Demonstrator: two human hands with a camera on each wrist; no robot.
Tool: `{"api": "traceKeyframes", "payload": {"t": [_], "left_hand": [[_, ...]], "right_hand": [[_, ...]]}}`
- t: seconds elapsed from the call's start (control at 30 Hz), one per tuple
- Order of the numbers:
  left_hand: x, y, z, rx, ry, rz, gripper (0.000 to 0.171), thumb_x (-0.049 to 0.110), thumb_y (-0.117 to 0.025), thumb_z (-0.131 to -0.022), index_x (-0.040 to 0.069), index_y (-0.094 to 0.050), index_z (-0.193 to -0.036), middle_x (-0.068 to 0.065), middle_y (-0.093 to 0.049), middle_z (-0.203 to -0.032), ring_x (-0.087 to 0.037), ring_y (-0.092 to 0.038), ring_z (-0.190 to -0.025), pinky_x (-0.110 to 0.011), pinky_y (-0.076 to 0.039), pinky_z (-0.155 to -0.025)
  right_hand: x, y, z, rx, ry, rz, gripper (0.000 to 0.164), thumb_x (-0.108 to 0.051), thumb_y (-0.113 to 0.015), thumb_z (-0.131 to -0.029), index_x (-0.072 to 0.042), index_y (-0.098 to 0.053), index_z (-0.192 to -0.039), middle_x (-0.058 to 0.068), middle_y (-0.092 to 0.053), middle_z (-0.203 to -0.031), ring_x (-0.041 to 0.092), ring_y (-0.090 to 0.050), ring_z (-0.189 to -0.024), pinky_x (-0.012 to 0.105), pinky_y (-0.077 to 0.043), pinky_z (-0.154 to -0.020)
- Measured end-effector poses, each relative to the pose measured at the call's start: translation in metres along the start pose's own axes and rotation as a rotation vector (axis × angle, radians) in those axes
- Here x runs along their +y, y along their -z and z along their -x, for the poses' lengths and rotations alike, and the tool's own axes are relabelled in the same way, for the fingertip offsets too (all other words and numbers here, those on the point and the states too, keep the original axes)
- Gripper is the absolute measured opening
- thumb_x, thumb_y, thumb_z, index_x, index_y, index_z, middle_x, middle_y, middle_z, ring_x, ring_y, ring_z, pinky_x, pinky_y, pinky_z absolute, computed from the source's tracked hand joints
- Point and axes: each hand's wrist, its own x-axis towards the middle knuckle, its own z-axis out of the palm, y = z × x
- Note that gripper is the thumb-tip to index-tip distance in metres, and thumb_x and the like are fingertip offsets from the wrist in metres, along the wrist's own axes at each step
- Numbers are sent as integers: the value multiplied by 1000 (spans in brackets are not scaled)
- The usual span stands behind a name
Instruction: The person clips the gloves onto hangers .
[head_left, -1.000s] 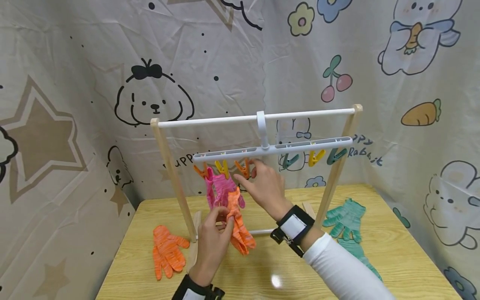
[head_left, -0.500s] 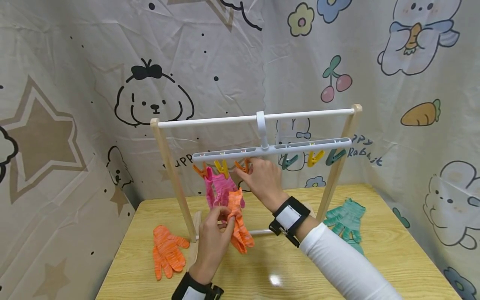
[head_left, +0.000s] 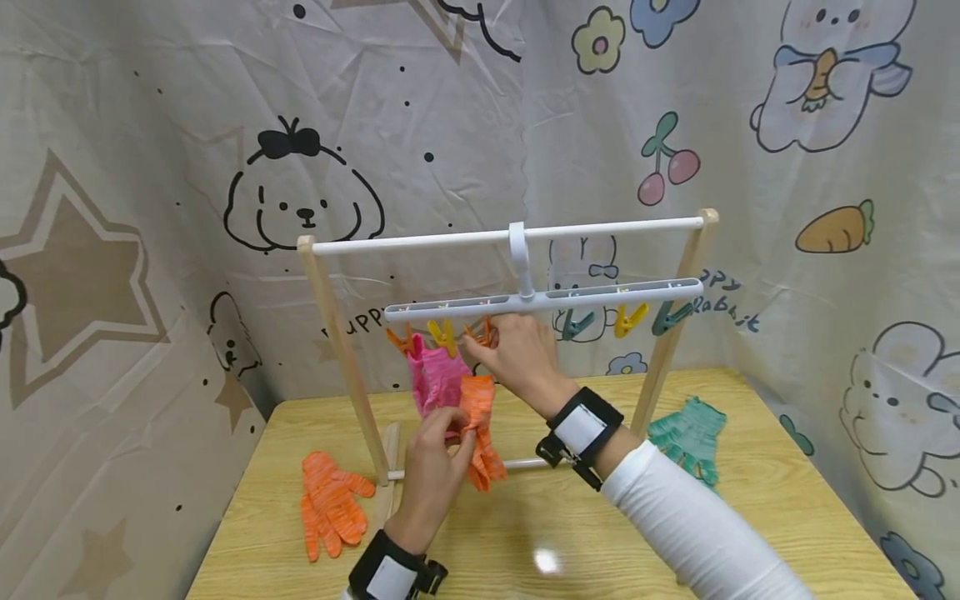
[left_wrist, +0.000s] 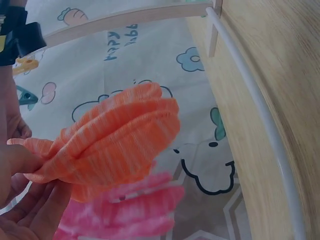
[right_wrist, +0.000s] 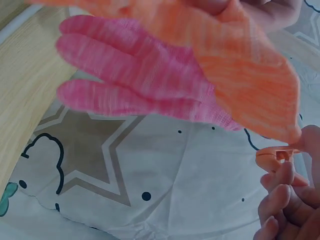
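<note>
My left hand (head_left: 431, 471) pinches an orange knit glove (head_left: 480, 412), whose fingers dangle below and whose cuff points up. In the left wrist view the thumb and fingers grip the bunched fabric of the orange glove (left_wrist: 117, 140). My right hand (head_left: 525, 354) pinches an orange clothespin (right_wrist: 268, 160) under the white hanger bar (head_left: 615, 292). The cuff's edge comes right near this clothespin in the right wrist view. Just left, a pink glove (head_left: 435, 379) hangs from an orange and a yellow clothespin (head_left: 442, 337), partly behind the orange glove.
A wooden rack (head_left: 347, 358) with a white top rod (head_left: 420, 242) carries the hanger. Teal and yellow clothespins (head_left: 632, 319) hang on its right half. A second orange glove (head_left: 333, 504) lies left on the table (head_left: 585, 542), a green glove (head_left: 688, 433) right, partly behind my sleeve.
My left hand has lifted the orange glove slightly, its cuff closer to the clothespin. My right hand has shifted a little left, still pinching the clothespin.
</note>
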Motion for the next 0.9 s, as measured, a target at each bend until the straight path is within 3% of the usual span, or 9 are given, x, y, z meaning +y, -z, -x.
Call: {"api": "traceKeyframes", "payload": {"t": [0.13, 0.27, 0.43, 0.6, 0.9], "left_hand": [[0, -2, -2, 5, -34, -17, 14, -1, -77, -85, 7, -68, -94, -5, -67, -88, -15, -68, -79, -30, -61, -71], [0, -4, -4, 17, -59, -25, 15, -1, -77, -85, 7, -68, -93, -5, -67, -88, -14, -66, -79, -30, -60, -71], [-1, -5, -6, 46, -92, -12, 15, -2, -77, -84, 7, -68, -92, -6, -67, -87, -14, -67, -79, -28, -60, -68], [0, -5, -8, 78, -115, -3, 16, -2, -78, -84, 7, -68, -93, -6, -67, -87, -14, -66, -77, -30, -59, -65], [2, -6, -11, 88, -115, 32, 15, -2, -77, -85, 5, -68, -94, -7, -67, -89, -16, -68, -82, -30, -61, -71]], "right_hand": [[-2, 2, -2, -53, -6, -17, 28, -41, -71, -91, -13, -71, -97, -2, -51, -60, 13, -45, -51, 22, -30, -42], [-2, 5, -5, -96, -16, -55, 26, -38, -69, -92, -15, -66, -81, -3, -50, -59, 13, -45, -53, 22, -29, -43], [-3, 7, -7, -112, -28, -75, 38, -37, -65, -93, -18, -53, -63, -5, -45, -56, 14, -46, -54, 24, -28, -43], [-4, 8, -8, -132, -47, -70, 42, -37, -62, -94, -20, -47, -59, -7, -39, -55, 15, -45, -54, 25, -27, -44], [-5, 9, -9, -165, -54, -89, 45, -35, -60, -95, -19, -44, -57, -6, -38, -55, 14, -43, -54, 24, -25, -44]]}}
